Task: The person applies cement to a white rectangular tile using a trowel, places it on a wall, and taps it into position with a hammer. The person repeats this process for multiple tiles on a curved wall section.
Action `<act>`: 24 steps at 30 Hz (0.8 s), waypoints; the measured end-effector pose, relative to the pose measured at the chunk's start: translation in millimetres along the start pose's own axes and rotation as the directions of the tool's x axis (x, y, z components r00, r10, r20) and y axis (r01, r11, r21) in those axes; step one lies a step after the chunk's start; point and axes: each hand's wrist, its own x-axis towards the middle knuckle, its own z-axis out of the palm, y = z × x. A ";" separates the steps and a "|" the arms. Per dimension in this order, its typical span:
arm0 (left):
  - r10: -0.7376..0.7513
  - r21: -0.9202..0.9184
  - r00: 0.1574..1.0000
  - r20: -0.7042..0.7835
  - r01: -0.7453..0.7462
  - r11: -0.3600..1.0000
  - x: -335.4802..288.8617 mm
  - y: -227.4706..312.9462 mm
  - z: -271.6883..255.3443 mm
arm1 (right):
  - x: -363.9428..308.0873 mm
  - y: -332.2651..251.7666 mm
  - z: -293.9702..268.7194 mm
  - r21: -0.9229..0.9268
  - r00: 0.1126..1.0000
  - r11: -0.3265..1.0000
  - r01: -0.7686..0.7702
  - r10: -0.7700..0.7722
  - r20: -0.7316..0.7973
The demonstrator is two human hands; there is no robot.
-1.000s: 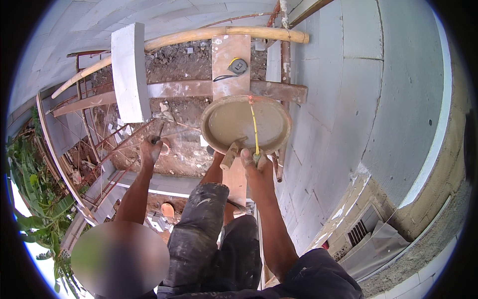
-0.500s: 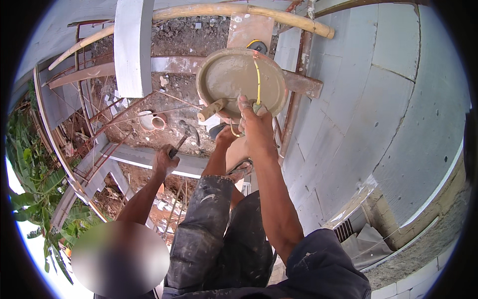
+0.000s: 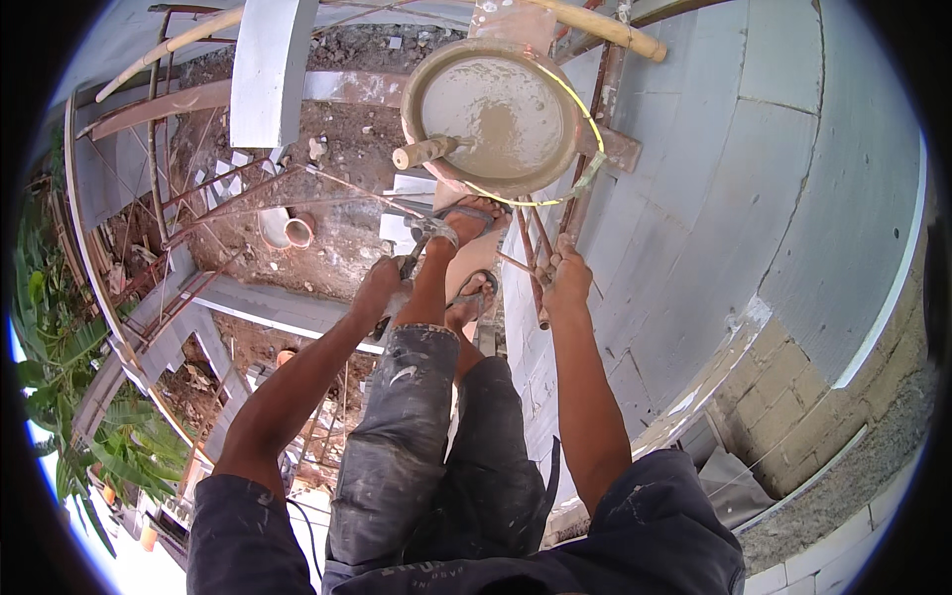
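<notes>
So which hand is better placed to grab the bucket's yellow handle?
Probably the right hand: it is nearer the yellow handle, which lies around the bucket's right side, and no tool can be made out in it. The left hand is farther off and grips a dark-handled tool.

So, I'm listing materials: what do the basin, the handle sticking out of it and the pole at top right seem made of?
Basin: perhaps plastic or rubber, matte; grey-brown smears hide much of it.
Handle: probably bare wood, from its tan colour and dull surface.
Pole: likely bamboo, fairly smooth, judging by its yellowish, rounded length.
</notes>
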 end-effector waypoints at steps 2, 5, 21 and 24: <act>-0.058 -0.085 0.997 0.060 0.063 0.994 6.1 -9.4 27.8 | -21.8 43.8 8.8 -0.221 0.986 0.968 -0.116 0.140 0.094; -0.316 -0.280 0.944 0.096 0.330 0.901 27.7 16.3 72.9 | -45.9 75.4 29.8 -0.352 0.920 0.901 -0.252 0.336 0.201; -0.325 -0.230 0.857 -0.400 0.249 0.941 102.1 -114.7 127.8 | 151.0 99.8 -22.6 -0.716 0.711 -0.002 0.698 -0.113 0.694; -0.623 -0.500 0.639 -0.451 0.398 0.769 140.3 -156.1 58.9 | 179.1 69.9 13.6 -0.730 0.716 -0.228 0.645 -0.155 0.681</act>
